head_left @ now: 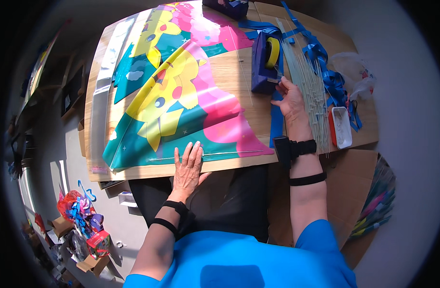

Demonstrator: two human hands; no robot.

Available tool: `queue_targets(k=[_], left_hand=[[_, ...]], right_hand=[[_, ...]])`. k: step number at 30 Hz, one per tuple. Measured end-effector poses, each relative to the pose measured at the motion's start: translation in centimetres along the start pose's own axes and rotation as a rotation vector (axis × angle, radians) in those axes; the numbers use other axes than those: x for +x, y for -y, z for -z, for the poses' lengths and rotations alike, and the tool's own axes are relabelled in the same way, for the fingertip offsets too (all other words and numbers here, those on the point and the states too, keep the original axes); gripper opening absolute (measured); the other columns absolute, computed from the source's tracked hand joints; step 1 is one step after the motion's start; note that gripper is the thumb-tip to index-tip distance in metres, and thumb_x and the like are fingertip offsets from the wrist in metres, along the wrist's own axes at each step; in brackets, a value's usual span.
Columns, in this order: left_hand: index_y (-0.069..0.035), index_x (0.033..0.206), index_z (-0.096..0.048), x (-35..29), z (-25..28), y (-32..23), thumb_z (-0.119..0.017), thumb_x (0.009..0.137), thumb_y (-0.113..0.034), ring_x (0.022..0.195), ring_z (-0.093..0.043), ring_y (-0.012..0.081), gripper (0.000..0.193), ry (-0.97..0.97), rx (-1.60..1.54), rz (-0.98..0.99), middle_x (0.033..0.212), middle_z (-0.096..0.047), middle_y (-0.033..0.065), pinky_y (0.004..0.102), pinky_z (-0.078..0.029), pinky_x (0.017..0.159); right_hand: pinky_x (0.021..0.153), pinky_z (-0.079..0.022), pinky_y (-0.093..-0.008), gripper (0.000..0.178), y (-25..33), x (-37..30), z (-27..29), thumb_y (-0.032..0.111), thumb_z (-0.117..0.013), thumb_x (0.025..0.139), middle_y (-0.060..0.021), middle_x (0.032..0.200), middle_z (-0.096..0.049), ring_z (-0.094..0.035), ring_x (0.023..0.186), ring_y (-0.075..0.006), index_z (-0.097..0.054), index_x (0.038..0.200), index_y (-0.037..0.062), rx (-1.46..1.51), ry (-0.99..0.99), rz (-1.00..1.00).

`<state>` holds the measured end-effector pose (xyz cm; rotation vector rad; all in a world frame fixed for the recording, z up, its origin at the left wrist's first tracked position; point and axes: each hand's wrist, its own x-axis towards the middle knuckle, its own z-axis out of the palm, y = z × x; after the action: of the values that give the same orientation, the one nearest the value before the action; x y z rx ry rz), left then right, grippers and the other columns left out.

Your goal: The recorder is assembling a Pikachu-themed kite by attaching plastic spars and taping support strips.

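My left hand [187, 170] lies flat, fingers stretched, on the lower edge of a printed kite sail [181, 108] in yellow, teal and pink. Under its fingertips runs a thin white rod [220, 153], lying along that edge. My right hand [292, 100] is at the near end of a dark blue tape dispenser [264, 72], its fingertips closed at the cutter on the end of the clear tape [277, 77]. The tape roll has a yellow core [272, 53]. A second sail [201, 24] with a like print lies beyond the first.
Right of the dispenser lie a bundle of thin pale rods [304, 81], tangled blue ribbon [333, 81], a clear plastic bag [354, 69] and a red and white tray [342, 127]. Another dispenser [227, 7] stands at the far edge. Cardboard [345, 192] sits below the table's right side.
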<state>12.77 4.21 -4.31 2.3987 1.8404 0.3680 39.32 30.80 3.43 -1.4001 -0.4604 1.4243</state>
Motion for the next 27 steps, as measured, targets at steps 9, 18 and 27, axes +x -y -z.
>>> queue_targets(k=[9, 18, 27], left_hand=[[-0.004, 0.147, -0.018, 0.4, 0.6, -0.3, -0.078, 0.066, -0.04, 0.142, -0.021, 0.0301, 0.108, 0.038, 0.004, -0.007, 0.152, -0.023, 0.0108, 0.0552, -0.009, 0.117], [-0.003, 0.147, -0.02, 0.7, 1.1, -0.6, -0.077, 0.067, -0.04, 0.142, -0.021, 0.0311, 0.105, 0.067, 0.008, -0.014, 0.152, -0.025, 0.0114, 0.0535, -0.009, 0.117], [-0.002, 0.146, -0.02, 0.5, 1.2, -0.4, -0.077, 0.067, -0.041, 0.142, -0.021, 0.0318, 0.105, 0.093, 0.015, -0.012, 0.151, -0.026, 0.0116, 0.0527, -0.01, 0.117]], right_hand=[[0.094, -0.039, -0.0505, 0.026, -2.2, -1.5, 2.0, 0.028, -0.065, 0.086, -0.0034, 0.097, -0.064, -0.058, 0.093, -0.017, -0.065, 0.099, 0.0054, -0.402, -0.044, 0.183], [0.088, -0.047, -0.0431, 0.046, 2.4, 7.2, -0.9, 0.04, -0.076, 0.072, -0.022, 0.105, -0.067, -0.06, 0.108, -0.0313, -0.072, 0.094, -0.0005, -1.132, -0.168, 0.238], [0.042, -0.036, -0.0292, 0.028, 2.1, 7.0, -2.8, 0.026, -0.079, 0.07, -0.007, 0.065, -0.061, -0.05, 0.048, -0.0116, -0.067, 0.075, 0.0015, -0.991, -0.129, 0.08]])
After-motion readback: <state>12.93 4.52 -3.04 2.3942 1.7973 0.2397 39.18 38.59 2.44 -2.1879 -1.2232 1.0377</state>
